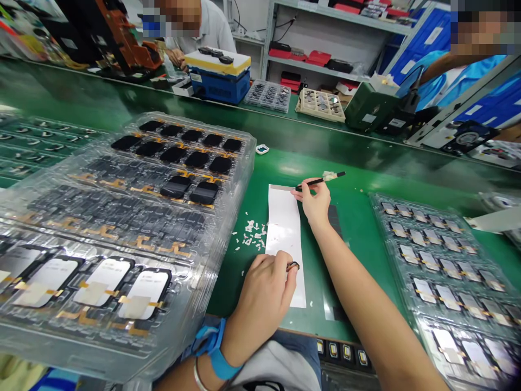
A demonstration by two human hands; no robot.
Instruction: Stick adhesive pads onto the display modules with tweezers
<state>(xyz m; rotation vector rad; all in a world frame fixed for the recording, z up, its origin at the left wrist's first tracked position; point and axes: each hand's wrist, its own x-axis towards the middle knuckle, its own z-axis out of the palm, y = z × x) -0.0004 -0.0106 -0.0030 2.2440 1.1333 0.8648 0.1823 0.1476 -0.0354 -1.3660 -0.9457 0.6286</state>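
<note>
Head view: the white strip (284, 228) lies flat on the green work surface (354, 203), between both hands. Its long axis runs away from the wearer, with the far end slightly to the left. A narrow grey band (280, 188) crosses the far end.

Right hand (316, 203): closed in a pinch grip on a slim, dark pen-like tool (319, 180). The hand is at the far right corner of the white strip and is the nearer hand to the grey band, which lies just left of its fingertips. The tool's long axis runs crosswise to the strip; its working tip points left toward the band, its rear end right and slightly away. Contact between tip and band cannot be confirmed.

Left hand (264, 293): above the near part of the strip, thumb and fingers closed on a small dark part (293, 265). The part lies mostly behind the fingers; its full shape and long axis cannot be determined.

Surroundings: small white fragments (248, 240) lie scattered left of the strip. A stack of clear trays (228, 239) with dark and white-faced parts is farther left; another clear tray (401, 277) is right of the right forearm. Across the bench are a blue unit (220, 86) and two people.
</note>
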